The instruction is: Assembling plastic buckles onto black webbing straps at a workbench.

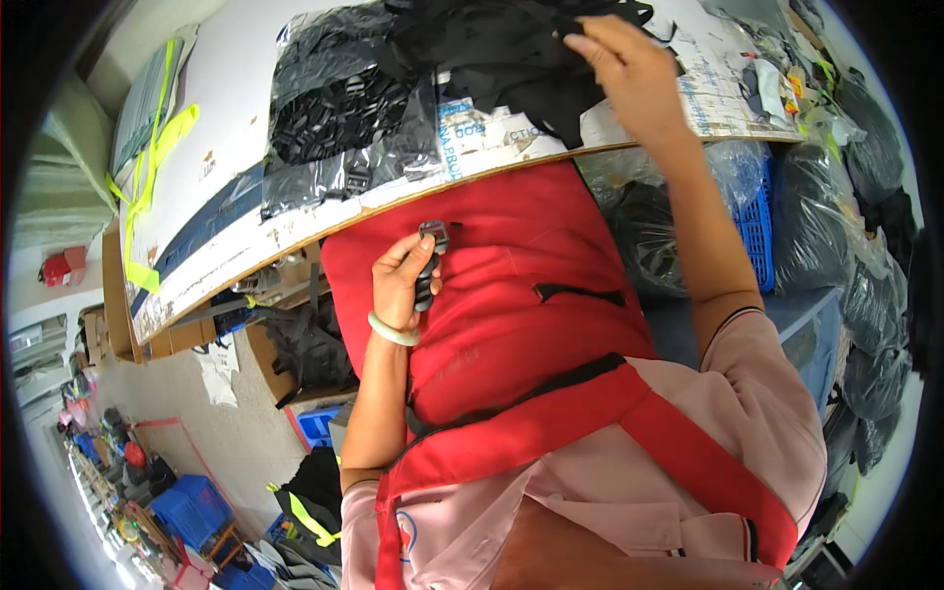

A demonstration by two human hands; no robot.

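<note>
My left hand [401,279], with a pale bangle at the wrist, is closed around black plastic buckles [433,236] in front of the red apron [511,256]. One buckle stands out above the thumb, and another dark end shows below the fingers. Over the far part of the table, my right hand [634,74] pinches black fabric [562,33] at the edge of a dark heap [492,54] of cloth or strap pieces. Its fingertips partly hide what they grip. Left of this heap lies a clear plastic bag [339,118] full of small black buckles.
The white table [226,167] has a worn, curved-looking front edge. Neon-yellow strips [162,147] lie at its left end. A blue crate [752,226] and dark plastic bags [836,236] crowd the right side. An open cardboard box [285,354] stands below on the left.
</note>
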